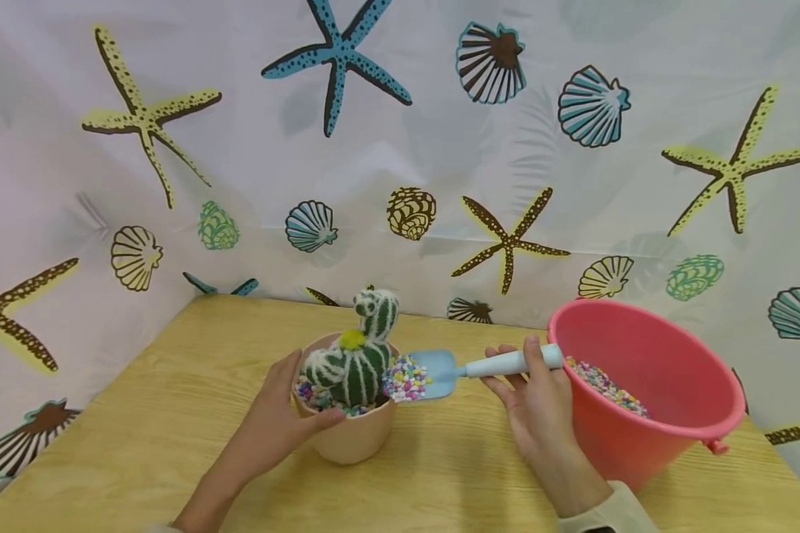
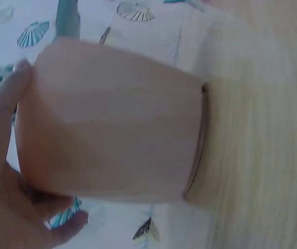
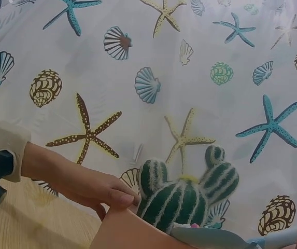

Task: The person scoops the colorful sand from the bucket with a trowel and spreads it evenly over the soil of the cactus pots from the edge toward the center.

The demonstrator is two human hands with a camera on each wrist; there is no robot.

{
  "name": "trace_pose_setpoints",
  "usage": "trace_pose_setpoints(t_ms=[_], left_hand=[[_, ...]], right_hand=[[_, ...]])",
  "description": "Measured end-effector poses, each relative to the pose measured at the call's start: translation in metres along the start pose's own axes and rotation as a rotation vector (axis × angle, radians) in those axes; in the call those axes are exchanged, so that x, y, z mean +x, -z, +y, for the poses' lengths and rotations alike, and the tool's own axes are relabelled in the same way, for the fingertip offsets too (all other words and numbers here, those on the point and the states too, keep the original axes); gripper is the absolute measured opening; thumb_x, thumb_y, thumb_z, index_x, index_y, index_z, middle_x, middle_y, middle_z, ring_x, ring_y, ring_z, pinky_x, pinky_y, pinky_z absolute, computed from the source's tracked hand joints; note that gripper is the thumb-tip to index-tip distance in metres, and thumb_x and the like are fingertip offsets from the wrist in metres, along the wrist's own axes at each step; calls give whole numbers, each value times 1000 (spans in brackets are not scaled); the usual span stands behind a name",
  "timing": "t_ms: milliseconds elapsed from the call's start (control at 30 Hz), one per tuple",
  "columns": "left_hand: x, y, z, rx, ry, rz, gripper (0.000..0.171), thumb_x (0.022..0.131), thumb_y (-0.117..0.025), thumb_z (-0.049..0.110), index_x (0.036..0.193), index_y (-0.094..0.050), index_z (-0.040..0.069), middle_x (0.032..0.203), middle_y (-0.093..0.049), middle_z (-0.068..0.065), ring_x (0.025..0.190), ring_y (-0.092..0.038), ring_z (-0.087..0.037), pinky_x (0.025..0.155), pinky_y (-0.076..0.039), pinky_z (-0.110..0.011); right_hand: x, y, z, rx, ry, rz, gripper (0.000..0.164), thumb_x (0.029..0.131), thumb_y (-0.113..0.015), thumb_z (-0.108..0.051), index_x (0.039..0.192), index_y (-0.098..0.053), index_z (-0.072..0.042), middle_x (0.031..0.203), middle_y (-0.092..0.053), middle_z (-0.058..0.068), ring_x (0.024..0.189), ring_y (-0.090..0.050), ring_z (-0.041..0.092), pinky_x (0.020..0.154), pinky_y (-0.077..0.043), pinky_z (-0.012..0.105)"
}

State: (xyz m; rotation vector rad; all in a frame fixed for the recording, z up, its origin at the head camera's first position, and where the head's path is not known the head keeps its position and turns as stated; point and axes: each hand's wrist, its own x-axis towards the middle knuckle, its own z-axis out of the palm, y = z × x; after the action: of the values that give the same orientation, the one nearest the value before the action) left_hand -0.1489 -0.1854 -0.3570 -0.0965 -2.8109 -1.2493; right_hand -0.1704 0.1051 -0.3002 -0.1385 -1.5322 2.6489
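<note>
A peach flower pot [image 1: 356, 438] stands on the wooden table, holding a green toy cactus [image 1: 365, 377] with white fuzzy ridges and a yellow top. Small coloured pebbles surround the cactus base. My left hand [image 1: 287, 414] grips the pot at its rim, thumb in front and fingers round the left side; the left wrist view shows this grip on the pot wall [image 2: 112, 124]. In my right hand [image 1: 540, 407] is the handle of a light blue trowel [image 1: 443, 374]. Its blade carries multicoloured pebbles [image 1: 407, 379] at the pot's right rim, tip close to the cactus.
At the right stands a pink bucket [image 1: 613, 444], with more coloured pebbles [image 1: 607, 389] inside it. Behind the wooden table [image 1: 173, 444] hangs a white cloth [image 1: 400, 163] printed with starfish and shells.
</note>
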Motion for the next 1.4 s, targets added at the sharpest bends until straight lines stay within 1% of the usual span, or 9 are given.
trace_pose_setpoints(t_ms=[100, 200, 367, 533, 633, 833, 1033, 1200, 1400], left_hand=[[-8, -9, 12, 42, 64, 53, 114, 79, -66, 62, 152, -6, -1, 152, -16, -28, 130, -37, -51, 99, -39, -61], [-16, -11, 20, 78, 112, 64, 117, 77, -62, 69, 151, -6, -3, 151, -16, -29, 126, -42, -51, 96, -42, -59], [-16, 2, 14, 28, 55, 21, 114, 75, -70, 62, 149, -12, -3, 147, -20, -26, 131, -36, -47, 101, -37, -60], [-4, 13, 2, -13, -57, -64, 118, 74, -76, 53, 151, -7, -4, 152, -14, -29, 137, -23, -50, 104, -30, -65], [1, 14, 1, 7, -72, -85, 121, 72, -77, 55, 151, -6, -5, 153, -13, -30, 138, -22, -51, 105, -28, -65], [0, 11, 10, 62, -28, -88, 123, 71, -74, 62, 151, -7, -3, 152, -16, -30, 133, -31, -52, 102, -35, -63], [-4, 8, 20, 145, 14, -54, 121, 70, -71, 67, 149, -14, -4, 148, -25, -32, 121, -46, -53, 92, -45, -59], [-4, 7, 21, 164, 13, -53, 119, 71, -71, 66, 149, -15, -5, 147, -26, -33, 120, -46, -53, 91, -45, -60], [-4, 8, 20, 158, 15, -58, 119, 71, -71, 66, 149, -14, -4, 148, -25, -33, 120, -46, -54, 91, -45, -60]], right_hand=[[3, -2, -2, -32, 7, 0, 21, 102, -39, -35, 104, -41, -14, 90, -56, -1, 98, -63, 17, 94, -48, 46], [4, -3, -3, -50, 6, 0, 21, 101, -40, -35, 106, -41, -14, 91, -56, -2, 98, -63, 16, 94, -48, 45], [7, -7, -5, -72, 6, 0, 20, 101, -41, -35, 104, -41, -15, 90, -57, -3, 97, -64, 16, 90, -51, 42], [10, -12, -9, -128, 38, -33, 23, 101, -41, -35, 103, -44, -12, 87, -59, -5, 93, -66, 14, 84, -56, 36], [11, -15, -11, -176, 52, -63, 25, 102, -41, -33, 105, -45, -9, 86, -59, -5, 92, -66, 13, 84, -56, 36], [11, -25, -17, -286, 87, -98, 23, 102, -43, -29, 108, -44, -6, 91, -58, -3, 95, -65, 14, 88, -54, 42], [11, -37, -20, -381, 125, -199, 14, 100, -48, -14, 104, -46, -1, 96, -57, 1, 96, -63, 14, 91, -52, 43], [12, -47, -20, -463, 175, -285, 10, 97, -51, -5, 103, -47, 2, 97, -60, 6, 91, -65, 11, 88, -54, 41], [13, -62, -23, -577, 264, -302, 14, 94, -56, -3, 106, -50, 2, 96, -59, 11, 87, -64, 14, 84, -55, 44]])
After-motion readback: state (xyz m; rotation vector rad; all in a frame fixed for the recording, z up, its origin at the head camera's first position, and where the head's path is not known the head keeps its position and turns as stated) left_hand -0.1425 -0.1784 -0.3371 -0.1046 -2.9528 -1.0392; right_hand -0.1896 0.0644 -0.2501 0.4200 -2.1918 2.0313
